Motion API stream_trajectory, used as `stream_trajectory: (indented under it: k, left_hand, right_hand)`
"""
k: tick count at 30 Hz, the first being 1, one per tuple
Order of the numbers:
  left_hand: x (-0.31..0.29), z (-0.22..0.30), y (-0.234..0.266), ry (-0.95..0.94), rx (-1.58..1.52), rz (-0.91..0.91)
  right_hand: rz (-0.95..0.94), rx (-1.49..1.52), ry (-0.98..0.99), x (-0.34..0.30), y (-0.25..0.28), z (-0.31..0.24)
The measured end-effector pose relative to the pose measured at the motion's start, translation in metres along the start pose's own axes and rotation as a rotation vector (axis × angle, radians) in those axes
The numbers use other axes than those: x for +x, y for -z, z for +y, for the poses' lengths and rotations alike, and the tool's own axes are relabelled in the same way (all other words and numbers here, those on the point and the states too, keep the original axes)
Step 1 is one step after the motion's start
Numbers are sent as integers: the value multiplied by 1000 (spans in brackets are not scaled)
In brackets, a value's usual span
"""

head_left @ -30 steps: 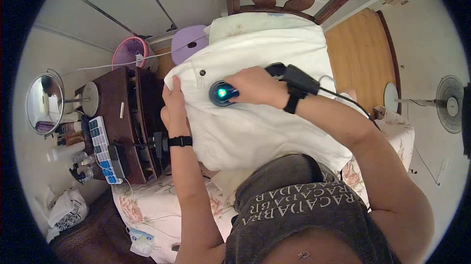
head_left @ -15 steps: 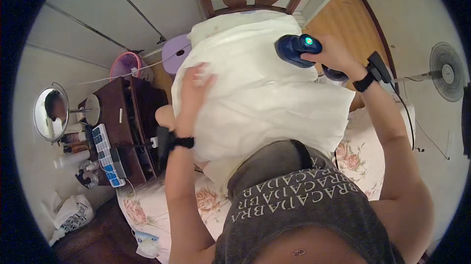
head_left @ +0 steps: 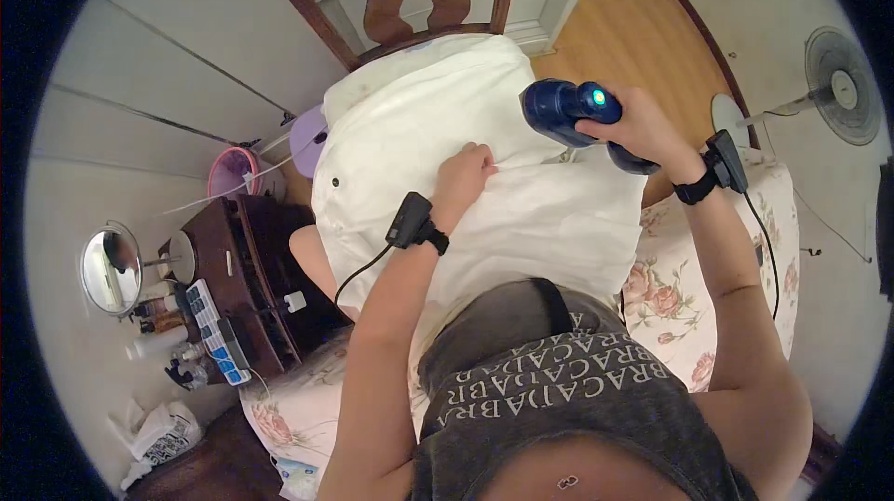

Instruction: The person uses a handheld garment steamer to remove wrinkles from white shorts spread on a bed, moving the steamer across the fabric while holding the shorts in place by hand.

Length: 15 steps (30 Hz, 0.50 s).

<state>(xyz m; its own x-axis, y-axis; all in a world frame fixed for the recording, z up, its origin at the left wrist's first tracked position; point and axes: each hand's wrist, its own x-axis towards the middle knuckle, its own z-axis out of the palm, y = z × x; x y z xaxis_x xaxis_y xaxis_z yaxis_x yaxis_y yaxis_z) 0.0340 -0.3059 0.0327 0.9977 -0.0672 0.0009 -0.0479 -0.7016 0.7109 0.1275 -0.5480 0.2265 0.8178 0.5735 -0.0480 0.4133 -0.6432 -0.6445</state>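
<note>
A white cloth garment (head_left: pixel 400 124) is spread over my lap and the chair seat in front of me, with creases across its middle. One small dark button (head_left: pixel 335 182) shows near its left side. My left hand (head_left: pixel 466 175) rests on the middle of the cloth, fingers curled together and pinching a fold. Held in my right hand (head_left: pixel 638 124) is a dark blue handheld device (head_left: pixel 559 112) with a glowing green light on top. Its rounded head hangs over the garment's right side; whether it touches the cloth I cannot tell.
The wooden chair back (head_left: pixel 414 21) stands beyond the cloth. At left are a dark cabinet (head_left: pixel 247 264), a round mirror (head_left: pixel 112 268), a power strip (head_left: pixel 216 333), a purple stool (head_left: pixel 305 142) and a pink basket (head_left: pixel 233 170). A fan (head_left: pixel 843 87) stands at right; flowered bedding (head_left: pixel 680 301) lies beneath me.
My left hand has moved right, from the garment's left side to its middle, and its fingers have closed on a fold. The right hand keeps holding the blue device. The view has turned slightly.
</note>
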Motion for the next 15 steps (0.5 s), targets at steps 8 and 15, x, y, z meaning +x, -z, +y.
stream_trajectory:
  k: [8,15]
  left_hand:
    - [-6,5,36,116,-19,-335]
    - [66,-16,56,-78,-38,227]
  right_hand:
    - [14,-4,-44,1,12,32]
    - [4,-9,-60,10,15,36]
